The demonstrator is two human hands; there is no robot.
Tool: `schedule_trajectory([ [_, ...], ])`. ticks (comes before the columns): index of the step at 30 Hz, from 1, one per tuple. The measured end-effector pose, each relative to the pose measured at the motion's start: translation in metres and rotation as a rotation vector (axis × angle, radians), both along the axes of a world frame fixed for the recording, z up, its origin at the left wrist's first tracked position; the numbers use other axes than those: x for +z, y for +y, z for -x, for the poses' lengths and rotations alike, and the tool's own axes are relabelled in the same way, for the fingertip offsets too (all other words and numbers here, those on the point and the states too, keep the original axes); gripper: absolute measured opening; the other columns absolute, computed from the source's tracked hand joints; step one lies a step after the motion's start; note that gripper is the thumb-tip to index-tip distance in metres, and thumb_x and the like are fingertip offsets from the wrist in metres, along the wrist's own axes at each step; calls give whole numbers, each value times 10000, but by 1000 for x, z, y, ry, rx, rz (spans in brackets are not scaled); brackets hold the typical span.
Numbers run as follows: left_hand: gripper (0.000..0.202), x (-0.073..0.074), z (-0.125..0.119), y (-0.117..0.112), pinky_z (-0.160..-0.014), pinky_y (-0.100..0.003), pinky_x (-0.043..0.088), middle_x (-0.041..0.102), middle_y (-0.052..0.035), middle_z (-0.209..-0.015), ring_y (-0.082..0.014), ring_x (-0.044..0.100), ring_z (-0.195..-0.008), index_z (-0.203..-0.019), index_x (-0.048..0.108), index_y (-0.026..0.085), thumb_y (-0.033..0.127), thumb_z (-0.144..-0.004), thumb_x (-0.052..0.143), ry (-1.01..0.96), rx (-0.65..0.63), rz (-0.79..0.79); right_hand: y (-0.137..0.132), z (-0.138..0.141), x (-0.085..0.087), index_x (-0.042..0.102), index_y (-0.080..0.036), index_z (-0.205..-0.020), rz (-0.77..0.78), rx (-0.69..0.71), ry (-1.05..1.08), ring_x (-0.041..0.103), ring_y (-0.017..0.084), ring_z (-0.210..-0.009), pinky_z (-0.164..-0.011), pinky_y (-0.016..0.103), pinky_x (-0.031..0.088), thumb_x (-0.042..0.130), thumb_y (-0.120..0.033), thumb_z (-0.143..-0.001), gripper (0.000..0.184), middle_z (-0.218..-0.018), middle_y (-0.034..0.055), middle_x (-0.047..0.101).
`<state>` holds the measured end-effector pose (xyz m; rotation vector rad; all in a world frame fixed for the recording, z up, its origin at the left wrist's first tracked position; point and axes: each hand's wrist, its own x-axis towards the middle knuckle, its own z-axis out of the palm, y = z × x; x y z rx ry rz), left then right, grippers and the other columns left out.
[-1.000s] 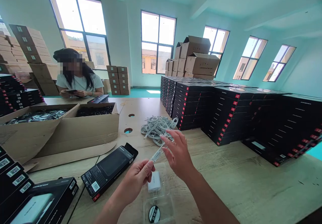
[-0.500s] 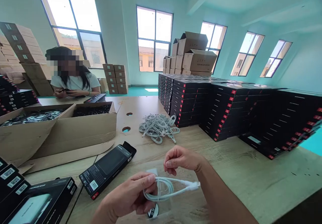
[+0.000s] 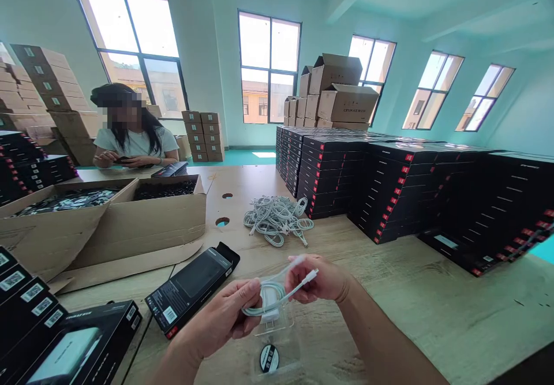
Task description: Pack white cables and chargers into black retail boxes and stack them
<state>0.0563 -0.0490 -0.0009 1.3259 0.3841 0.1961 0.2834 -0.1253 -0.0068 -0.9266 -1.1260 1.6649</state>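
A looped white charging cable (image 3: pixel 277 302) is pinched between the thumb and fingers of my left hand (image 3: pixel 231 313). My right hand (image 3: pixel 322 279) has its fingers curled at the cable's free ends; one end passes into its grip, and a connector sticks up in front of the fingers. Below the coil, partly covered by it, a white plug adapter (image 3: pixel 270 316) shows its prongs over a clear plastic tray (image 3: pixel 291 355). A round black-and-white label (image 3: pixel 269 359) lies at the tray's near end.
Beyond my hands is a heap of white cables (image 3: pixel 277 217). Black product boxes (image 3: pixel 381 194) stand stacked on the right. An opened black box (image 3: pixel 193 290) lies left, near a carton (image 3: pixel 142 223) of dark items. Across the table sits a person (image 3: pixel 134 142) handling something dark.
My right hand has come to the cable's free ends and closed there, and the ends have spread apart and tilted up. The adapter and label are more visible.
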Motion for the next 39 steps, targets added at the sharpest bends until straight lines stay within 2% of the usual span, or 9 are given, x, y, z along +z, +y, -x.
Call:
schedule_trajectory([
  [2,572,3,2,0,-415,-227,120,405,66,-496,-53,235,-433,-685,471,198,739,-854,545,32,-44,-83,0,1,1,686,-119,-655,21,-2,13,413,86,-397,-354,219,229,526,-715,-809,635,-550,35,624],
  [4,582,6,3,-1,-422,-231,135,410,62,-511,-53,239,-439,-704,509,182,742,-860,530,50,-74,-119,-2,0,5,690,-123,-657,-3,8,-60,414,78,-400,-363,214,255,659,-665,-752,551,-558,15,625],
  [8,575,5,3,-3,-411,-222,118,380,76,-500,-48,267,-427,-666,453,200,732,-815,613,32,-52,-22,-10,-2,17,732,-120,-716,-120,64,-305,481,90,-521,-474,217,339,888,-458,-623,384,-612,-16,611],
  [13,607,-3,3,-2,-378,-213,119,358,92,-445,-42,263,-369,-624,357,226,721,-771,676,-86,-18,188,-11,7,20,701,-144,-765,-294,-154,-495,429,95,-595,-545,234,313,790,-481,-786,349,-631,-40,546],
  [16,592,-5,1,0,-388,-204,117,380,91,-447,-37,227,-384,-651,375,222,726,-789,653,-74,10,167,-6,17,13,638,-171,-791,-253,-262,-319,418,88,-528,-507,231,300,741,-543,-826,388,-593,-55,525],
  [20,552,-6,-3,-2,-409,-207,119,412,77,-483,-44,255,-420,-683,406,213,701,-839,611,-12,-12,64,0,29,4,625,-174,-833,-166,-324,24,457,85,-524,-506,218,319,813,-571,-749,447,-622,-46,565],
  [23,558,-6,-5,-4,-413,-214,119,440,70,-493,-51,268,-427,-701,404,218,722,-825,608,-23,25,106,3,37,1,622,-174,-825,-121,-351,157,453,76,-541,-518,210,303,870,-531,-697,453,-660,-43,573],
  [34,604,-5,-11,-6,-468,-215,185,492,60,-575,-59,345,-483,-829,528,183,767,-746,655,-15,295,46,10,37,-8,750,-159,-780,-333,-381,-15,456,106,-608,-595,249,339,805,-480,-802,326,-687,13,671],
  [39,552,-6,-17,-7,-476,-216,223,481,65,-574,-71,361,-488,-809,518,195,741,-812,595,-47,387,-92,14,42,-14,783,-150,-831,-267,-430,78,494,101,-610,-589,235,365,830,-430,-773,290,-705,25,695],
])
